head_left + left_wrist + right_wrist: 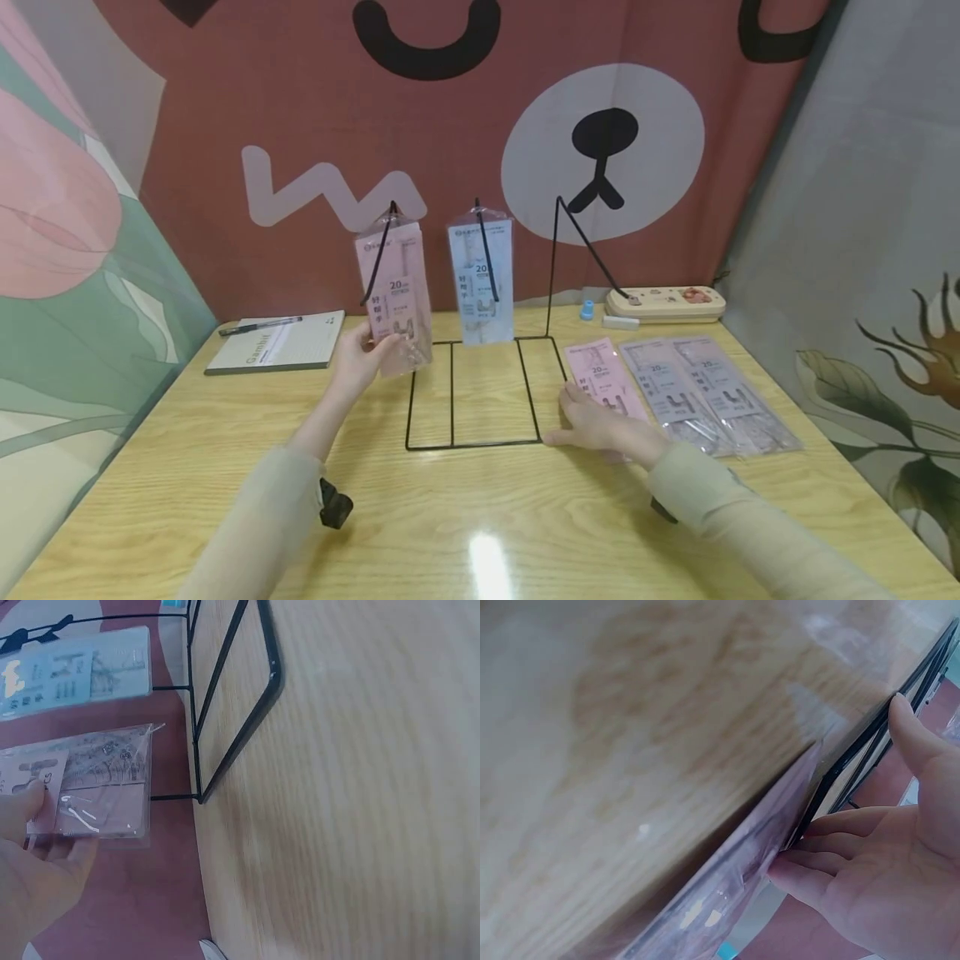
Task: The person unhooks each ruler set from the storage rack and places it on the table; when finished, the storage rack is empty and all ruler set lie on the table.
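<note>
A black wire rack (465,446) stands on the table with three slanting hook arms. A pink package (393,292) with a printed card under clear plastic hangs at the left hook. My left hand (358,354) pinches its lower left edge, thumb in front and fingers behind; the left wrist view also shows this pink package (112,780). On the middle hook hangs a blue package (480,283). At the rack's front right corner my right hand (592,421) touches the base wire (832,776) with its thumb and extended fingers, beside a flat pink package (603,371).
Two greyish-purple packages (675,387) lie at the right. A pencil case (667,305), a white eraser (621,322) and a small blue object (587,310) are behind them. A notebook (281,346) with a pen (262,326) lies at back left. Printed curtains surround the table.
</note>
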Available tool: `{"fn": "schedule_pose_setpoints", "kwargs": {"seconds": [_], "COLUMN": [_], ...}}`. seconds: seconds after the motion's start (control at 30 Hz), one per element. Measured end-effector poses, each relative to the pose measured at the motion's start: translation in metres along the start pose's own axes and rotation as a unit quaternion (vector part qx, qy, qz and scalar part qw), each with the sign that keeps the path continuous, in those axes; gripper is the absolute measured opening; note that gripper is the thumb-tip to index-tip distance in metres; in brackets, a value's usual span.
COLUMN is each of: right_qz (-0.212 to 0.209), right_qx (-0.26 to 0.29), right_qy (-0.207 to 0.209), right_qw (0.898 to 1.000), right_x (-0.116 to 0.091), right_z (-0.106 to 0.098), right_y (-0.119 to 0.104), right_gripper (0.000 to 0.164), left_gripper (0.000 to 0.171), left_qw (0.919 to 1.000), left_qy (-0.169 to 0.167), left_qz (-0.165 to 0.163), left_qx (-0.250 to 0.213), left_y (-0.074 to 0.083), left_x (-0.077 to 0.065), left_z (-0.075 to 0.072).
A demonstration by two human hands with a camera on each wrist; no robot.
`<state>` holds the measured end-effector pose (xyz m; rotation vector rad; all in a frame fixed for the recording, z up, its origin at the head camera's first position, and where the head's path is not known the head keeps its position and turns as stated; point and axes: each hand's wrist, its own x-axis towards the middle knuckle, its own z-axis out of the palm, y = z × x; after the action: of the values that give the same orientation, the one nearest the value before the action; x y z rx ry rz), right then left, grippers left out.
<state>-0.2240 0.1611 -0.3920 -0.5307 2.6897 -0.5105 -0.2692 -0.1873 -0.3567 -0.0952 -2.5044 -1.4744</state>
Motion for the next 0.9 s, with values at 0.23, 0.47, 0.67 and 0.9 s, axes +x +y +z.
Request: {"fn": "schedule_pose_setpoints", "kwargs": {"seconds": [0.23,0.47,0.67,0.9], "right_qz": [0.012,0.01,0.003,0.005], "right_qx": [0.002,-0.002,0.005,0.001], "right_qy": [-0.007,0.0,-0.006,0.001], "right_qw": [1.0,1.0,1.0,1.0], "right_x": [0.0,0.001,0.001,0.001], "right_z": [0.002,0.001,0.001,0.001], "right_y": [-0.001,0.002,0.002,0.002], "right_gripper": [0.092,0.092,0.093,0.092], "left_gripper": [0.029,0.024,0.019,0.033], "left_qw": [0.9975,0.9853,0.9749,0.9758], "left_qy": [-0.03,-0.067,-0.085,-0.061], "left_qz": [0.052,0.14,0.189,0.078], "left_qx": [-0.036,-0.071,-0.082,-0.195], "left_y": [-0.005,-0.009,-0.014,-0.022], "left_x": [-0.029,-0.068,-0.098,-0.102], "left_z": [-0.009,-0.024,-0.047,-0.093]}}
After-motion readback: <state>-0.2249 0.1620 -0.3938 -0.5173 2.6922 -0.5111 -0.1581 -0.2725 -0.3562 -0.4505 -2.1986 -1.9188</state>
